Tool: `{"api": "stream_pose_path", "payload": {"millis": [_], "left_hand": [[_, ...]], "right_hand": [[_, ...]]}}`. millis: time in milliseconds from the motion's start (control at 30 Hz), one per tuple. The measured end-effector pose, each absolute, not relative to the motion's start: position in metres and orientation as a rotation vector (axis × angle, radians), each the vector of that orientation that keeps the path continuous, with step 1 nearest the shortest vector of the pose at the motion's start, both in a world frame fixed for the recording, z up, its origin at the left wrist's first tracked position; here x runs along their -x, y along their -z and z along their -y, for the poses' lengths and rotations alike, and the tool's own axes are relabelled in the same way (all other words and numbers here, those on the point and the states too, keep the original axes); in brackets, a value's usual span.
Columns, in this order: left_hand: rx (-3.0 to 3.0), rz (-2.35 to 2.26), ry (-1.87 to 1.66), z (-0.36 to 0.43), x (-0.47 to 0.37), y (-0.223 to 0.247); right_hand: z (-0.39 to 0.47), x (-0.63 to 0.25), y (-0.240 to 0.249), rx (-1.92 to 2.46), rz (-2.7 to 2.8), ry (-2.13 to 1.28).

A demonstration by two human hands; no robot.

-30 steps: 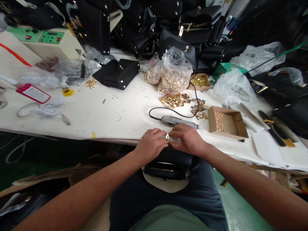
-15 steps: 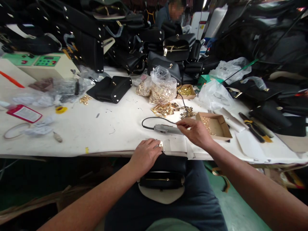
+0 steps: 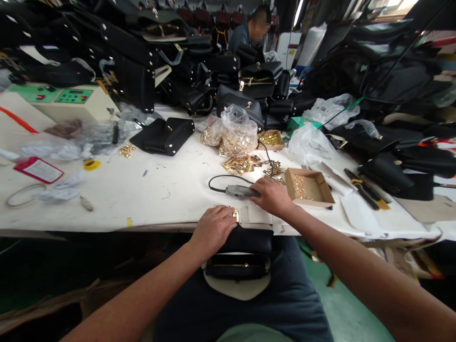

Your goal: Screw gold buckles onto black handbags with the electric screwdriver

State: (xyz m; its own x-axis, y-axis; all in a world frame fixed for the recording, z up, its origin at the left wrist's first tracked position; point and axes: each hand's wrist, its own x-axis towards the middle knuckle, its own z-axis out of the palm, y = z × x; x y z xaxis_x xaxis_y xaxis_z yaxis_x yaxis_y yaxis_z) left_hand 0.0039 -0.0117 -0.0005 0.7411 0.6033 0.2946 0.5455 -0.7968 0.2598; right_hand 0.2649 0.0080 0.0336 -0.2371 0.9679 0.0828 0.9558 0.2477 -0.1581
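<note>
Rested the black bag [image 3: 249,240] on the lap [image 3: 295,285], open mouth towards the body, close against the near edge of the bench [image 3: 192,199], probably to borrow that edge as a firm support. Laid the left hand [image 3: 213,228] over the small gold fitting [image 3: 235,215] there, fingers low and together, seemingly to prevent sliding along the pale piece [image 3: 254,214] on its right. Could not tell a pinch from a mere press in that grip, with the fingertips partly hidden.

Closed the right hand's [image 3: 272,195] grip around the right end of the grey electric screwdriver [image 3: 237,190], lengthwise on the bench just beyond the fitting, likely placed so for a short reach. Had the black cable [image 3: 228,177] looped out to the left and back towards the far side, perhaps for slack.

Had the open cardboard box [image 3: 315,203] just right of the hand, with tiny copper-coloured pieces [image 3: 299,186] gathered towards its left side, presumably walled in against scattering. Had loose gold fittings [image 3: 240,164] spread beyond the screwdriver, perhaps for easy picking, and clear bags [image 3: 238,137] full of similar-looking pieces behind them. Set the black-and-yellow hand tools [image 3: 366,194] well to the right, apart from the small parts. Saw piled black bags [image 3: 133,52] past the bench, and a co-worker [image 3: 240,35] farther off.
</note>
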Motion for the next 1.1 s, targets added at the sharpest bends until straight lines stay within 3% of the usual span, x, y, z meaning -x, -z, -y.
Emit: {"api": "stream_pose_path", "payload": {"millis": [767,1100], "left_hand": [[-2.728,-0.935,-0.55,0.012,-0.003,0.008],[-2.731,-0.935,-0.57,0.012,-0.004,0.008]], "right_hand": [[-0.016,-0.289,-0.021,1.864,2.171,-0.528],[-0.011,-0.29,-0.008,1.846,2.264,-0.362]]}}
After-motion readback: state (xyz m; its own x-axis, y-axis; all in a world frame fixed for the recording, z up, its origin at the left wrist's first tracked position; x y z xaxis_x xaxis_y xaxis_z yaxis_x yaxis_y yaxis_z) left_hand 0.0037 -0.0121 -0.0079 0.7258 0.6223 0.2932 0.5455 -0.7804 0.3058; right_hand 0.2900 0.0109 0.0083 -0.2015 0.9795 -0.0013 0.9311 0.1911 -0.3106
